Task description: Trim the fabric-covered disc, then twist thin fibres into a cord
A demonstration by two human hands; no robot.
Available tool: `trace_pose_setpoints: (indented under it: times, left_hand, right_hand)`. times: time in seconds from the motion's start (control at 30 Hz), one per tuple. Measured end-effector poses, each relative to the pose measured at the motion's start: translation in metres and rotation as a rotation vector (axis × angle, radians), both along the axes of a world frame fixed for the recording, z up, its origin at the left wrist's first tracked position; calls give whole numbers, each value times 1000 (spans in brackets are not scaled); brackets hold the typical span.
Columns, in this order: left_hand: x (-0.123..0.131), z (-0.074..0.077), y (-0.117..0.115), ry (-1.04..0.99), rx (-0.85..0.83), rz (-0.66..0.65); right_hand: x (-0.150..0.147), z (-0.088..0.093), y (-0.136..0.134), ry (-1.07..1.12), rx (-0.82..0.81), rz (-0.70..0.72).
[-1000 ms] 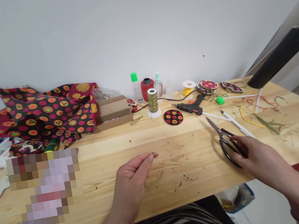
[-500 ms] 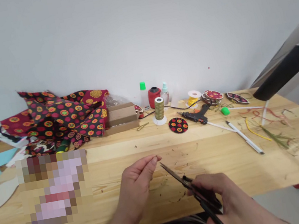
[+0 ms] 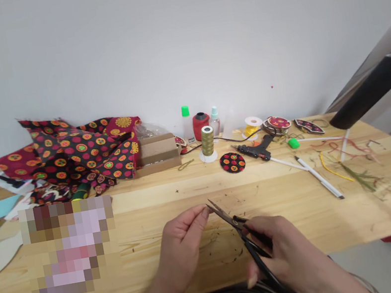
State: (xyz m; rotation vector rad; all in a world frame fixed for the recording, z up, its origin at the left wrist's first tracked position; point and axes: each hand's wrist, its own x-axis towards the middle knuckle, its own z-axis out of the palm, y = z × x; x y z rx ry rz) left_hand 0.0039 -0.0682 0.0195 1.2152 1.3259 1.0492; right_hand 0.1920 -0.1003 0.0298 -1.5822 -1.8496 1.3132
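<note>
My left hand (image 3: 184, 242) is closed in a pinch over the front of the table; whatever sits between thumb and forefinger is too small to make out. My right hand (image 3: 285, 252) grips black-handled scissors (image 3: 236, 222). Their blades are slightly parted, with the tips right beside my left fingertips. Dark little scraps lie on the wood around the blades. Farther back is a round patterned fabric disc (image 3: 232, 162), and behind it stands a spool of olive thread (image 3: 208, 141).
Patterned cloth (image 3: 82, 146) is heaped at the back left beside a cardboard box (image 3: 159, 153). A glue gun (image 3: 256, 150), a white pen (image 3: 320, 179) and loose threads (image 3: 361, 175) lie to the right. A black cylinder (image 3: 374, 89) leans over the right end of the wooden table (image 3: 146, 276).
The scissors have come up to my left fingertips and their blades have parted. My right hand's fingers have spread on the handles. My left hand stays pinched in nearly the same place.
</note>
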Motion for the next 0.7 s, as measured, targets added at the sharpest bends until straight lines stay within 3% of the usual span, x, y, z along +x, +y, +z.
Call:
trace_pose_setpoints:
  times: [0.33, 0.7]
  left_hand:
    - [0, -6, -2, 32, 34, -67]
    - [-1, -8, -4, 48, 23, -57]
  right_hand:
    - [-5, -3, 4, -105, 126, 16]
    - [-4, -3, 5, -95, 117, 12]
